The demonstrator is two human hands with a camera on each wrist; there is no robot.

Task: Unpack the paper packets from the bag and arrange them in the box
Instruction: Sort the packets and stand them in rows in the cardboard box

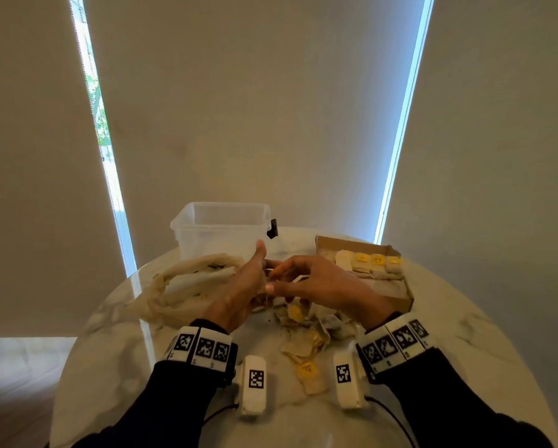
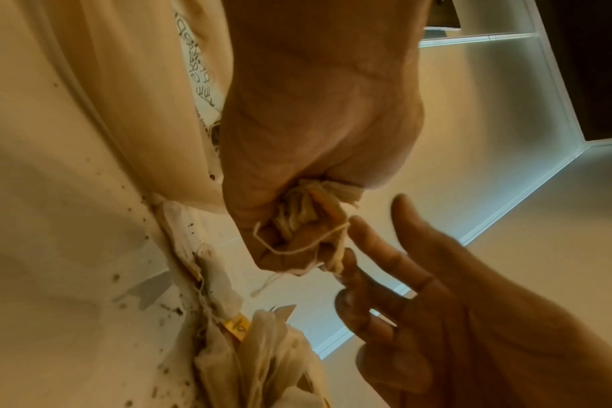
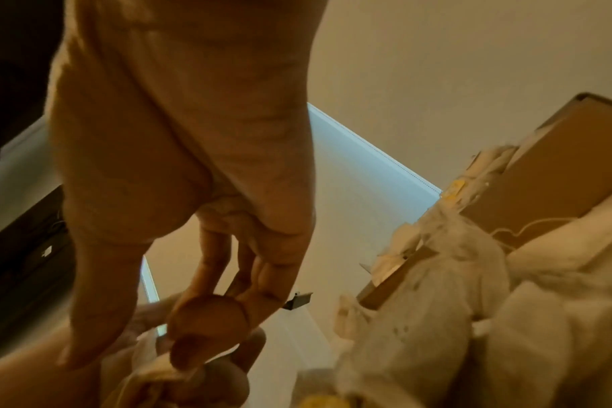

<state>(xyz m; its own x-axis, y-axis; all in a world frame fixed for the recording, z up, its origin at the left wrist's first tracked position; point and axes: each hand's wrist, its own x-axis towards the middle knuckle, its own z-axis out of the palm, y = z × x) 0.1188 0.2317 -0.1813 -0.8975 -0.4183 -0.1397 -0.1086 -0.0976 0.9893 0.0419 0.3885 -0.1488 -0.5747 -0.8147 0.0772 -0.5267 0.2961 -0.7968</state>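
Observation:
My left hand (image 1: 255,282) grips a crumpled bunch of paper packets (image 2: 304,212) with loose strings, held just above the table. My right hand (image 1: 303,279) is beside it, fingers spread and thumb apart. Its index fingertip (image 2: 348,256) touches the bunch's dangling end. The beige bag (image 1: 180,286) lies slack and open to the left of my hands. The cardboard box (image 1: 339,243) sits to the right, with a row of yellow-tagged packets (image 1: 368,265) along its back. A loose pile of packets (image 1: 306,328) lies between my wrists.
A clear plastic tub (image 1: 222,227) with a black clip stands behind the bag. The round marble table (image 1: 449,350) carries dark crumbs near the bag. Closed blinds hang behind the table, close to its far edge.

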